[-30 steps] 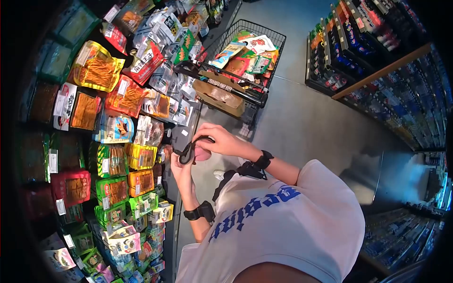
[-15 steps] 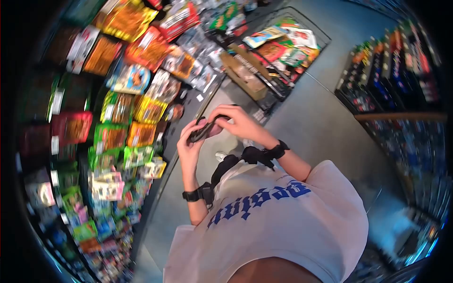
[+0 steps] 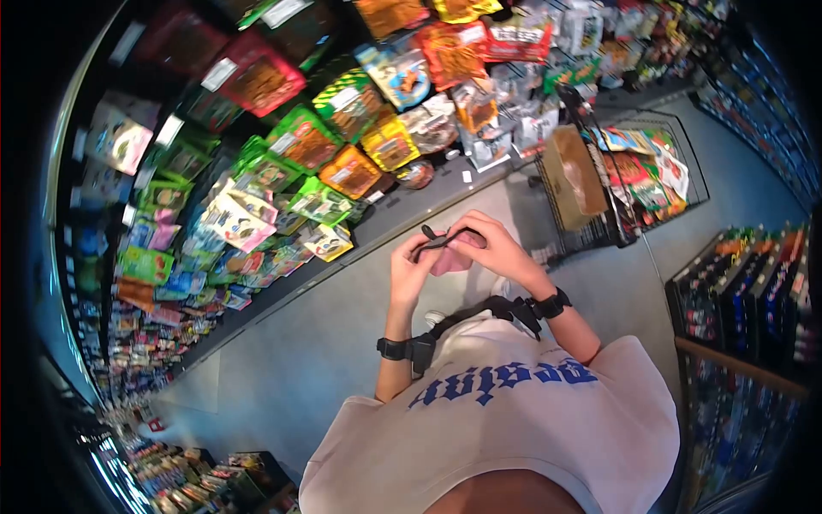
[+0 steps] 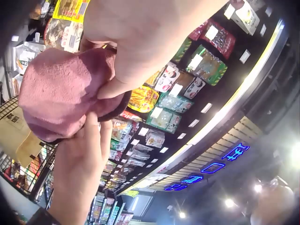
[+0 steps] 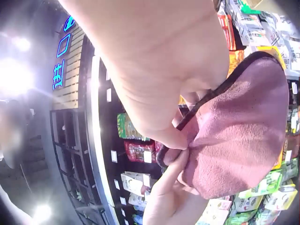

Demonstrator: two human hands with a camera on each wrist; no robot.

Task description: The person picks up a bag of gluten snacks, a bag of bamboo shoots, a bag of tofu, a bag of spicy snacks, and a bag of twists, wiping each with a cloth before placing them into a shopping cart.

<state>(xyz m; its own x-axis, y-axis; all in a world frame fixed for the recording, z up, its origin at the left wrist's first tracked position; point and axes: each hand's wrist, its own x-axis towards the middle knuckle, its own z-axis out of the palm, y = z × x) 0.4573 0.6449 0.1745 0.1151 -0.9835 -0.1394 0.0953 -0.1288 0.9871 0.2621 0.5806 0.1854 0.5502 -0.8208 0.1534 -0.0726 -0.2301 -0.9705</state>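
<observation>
Both hands hold a soft pink cloth piece with dark edging [image 3: 451, 262] in front of the body. My left hand [image 3: 411, 267] pinches its edge from the left, thumb against the fabric. From the other side, my right hand [image 3: 498, 248] pinches the dark border with thumb and fingers. Up close in the left wrist view, the cloth [image 4: 61, 93] is fuzzy and bulges out like a pocket. The right wrist view shows the dark trim running along the edge of the cloth [image 5: 243, 131], both thumbs meeting near one end. Some fingertips are hidden behind the fabric.
Shelves of packaged snacks line the left and far side, with a dark shelf edge [image 3: 402, 214] beyond the hands. A wire shopping cart [image 3: 698, 184] filled with packs stands ahead right, a cardboard box [image 3: 572, 176] at its handle end. Bottle crates [image 3: 745, 291] stand at right.
The body and head view have turned left, so the cart and shelves swing rightward in view. Both hands keep hold of the pink cloth, shifting their grip along its dark edge.
</observation>
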